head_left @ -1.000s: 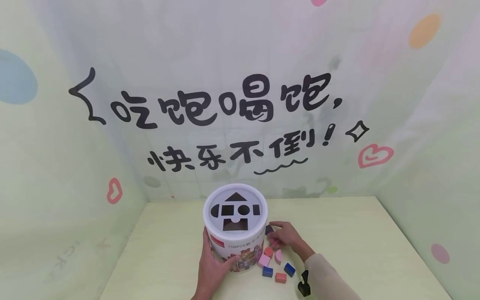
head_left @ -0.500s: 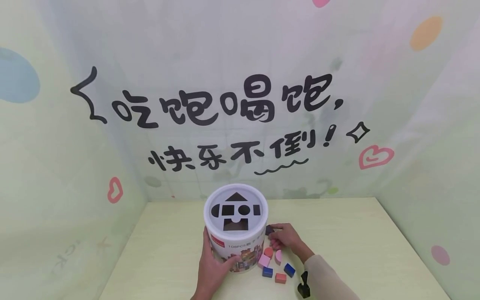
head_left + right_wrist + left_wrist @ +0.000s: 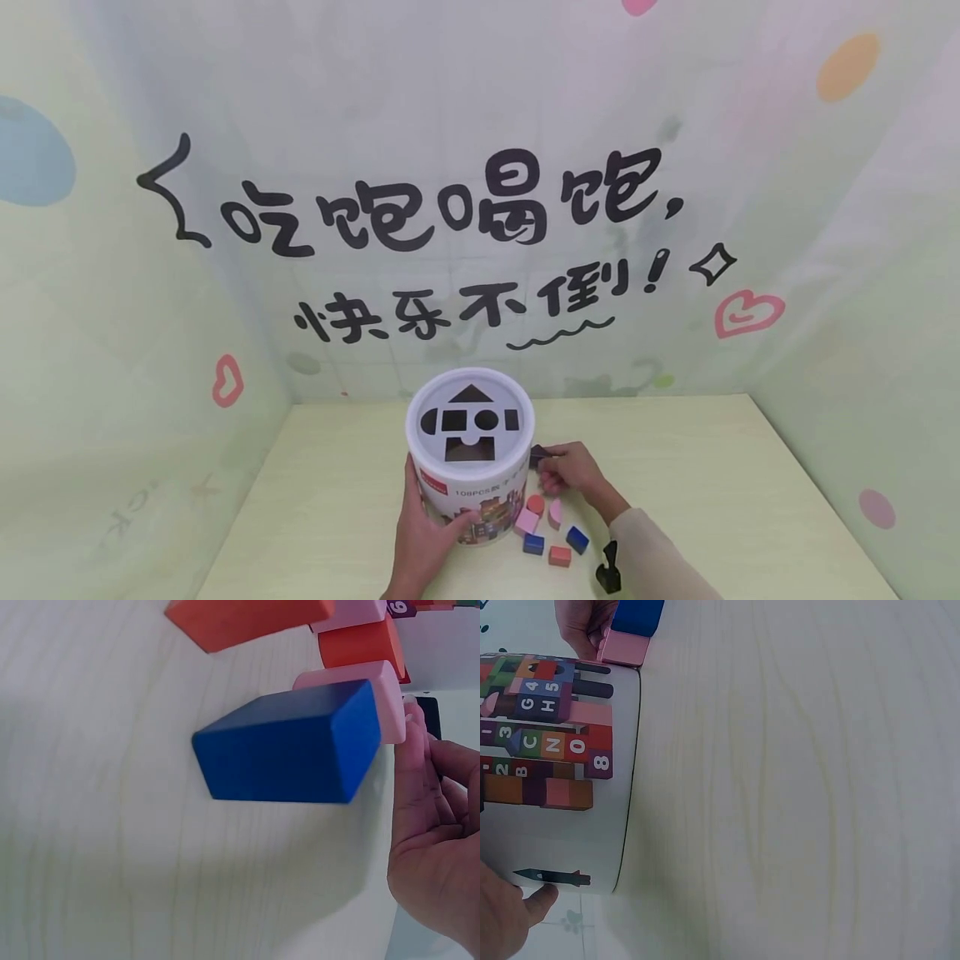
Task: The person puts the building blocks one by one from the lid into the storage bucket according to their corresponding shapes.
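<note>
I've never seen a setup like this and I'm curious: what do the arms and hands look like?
The left hand and right hand are bare, without gloves. On the right is a plain, pale sleeve, with a small black piece at its edge that I cannot identify. No sleeve shows on the left.

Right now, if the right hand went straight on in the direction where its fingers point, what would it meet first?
Most likely the side of the white bucket, with the dark block pinched in the right hand touching first; the depth of any gap is unclear.
</note>
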Demonstrator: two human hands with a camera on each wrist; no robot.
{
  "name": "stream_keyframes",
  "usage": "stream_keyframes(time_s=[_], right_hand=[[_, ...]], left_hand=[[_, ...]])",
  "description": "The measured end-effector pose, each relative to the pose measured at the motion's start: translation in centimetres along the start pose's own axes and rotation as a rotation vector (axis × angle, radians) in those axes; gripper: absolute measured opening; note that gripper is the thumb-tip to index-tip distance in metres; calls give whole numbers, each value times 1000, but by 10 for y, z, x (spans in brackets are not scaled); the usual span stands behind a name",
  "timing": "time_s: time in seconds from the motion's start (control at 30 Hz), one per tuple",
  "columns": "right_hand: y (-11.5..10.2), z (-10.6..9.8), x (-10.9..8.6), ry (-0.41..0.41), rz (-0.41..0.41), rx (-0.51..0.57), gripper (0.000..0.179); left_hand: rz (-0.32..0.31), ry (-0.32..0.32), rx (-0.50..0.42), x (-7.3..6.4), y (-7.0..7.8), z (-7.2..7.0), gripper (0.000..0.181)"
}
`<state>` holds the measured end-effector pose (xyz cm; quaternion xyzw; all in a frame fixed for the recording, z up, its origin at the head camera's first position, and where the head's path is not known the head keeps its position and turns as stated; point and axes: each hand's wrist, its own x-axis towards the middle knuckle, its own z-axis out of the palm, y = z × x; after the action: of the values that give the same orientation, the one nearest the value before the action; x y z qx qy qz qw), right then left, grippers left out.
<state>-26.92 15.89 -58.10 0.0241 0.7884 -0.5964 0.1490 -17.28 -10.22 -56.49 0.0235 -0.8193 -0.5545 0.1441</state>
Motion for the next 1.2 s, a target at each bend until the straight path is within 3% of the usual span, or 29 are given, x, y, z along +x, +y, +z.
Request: stream_keyframes(time_s=[0.33, 0.93, 1.2], right_hand=[[-10, -3, -1, 23, -4, 40, 33], [-37, -16, -12, 12, -95, 43, 32], [-54, -18, -20, 58, -128, 39, 33]], left_hand=[[18, -2, -5, 2, -2, -1, 124], [14, -10, -20, 1, 1, -2, 124], [31, -5, -16, 0, 1, -1, 125]])
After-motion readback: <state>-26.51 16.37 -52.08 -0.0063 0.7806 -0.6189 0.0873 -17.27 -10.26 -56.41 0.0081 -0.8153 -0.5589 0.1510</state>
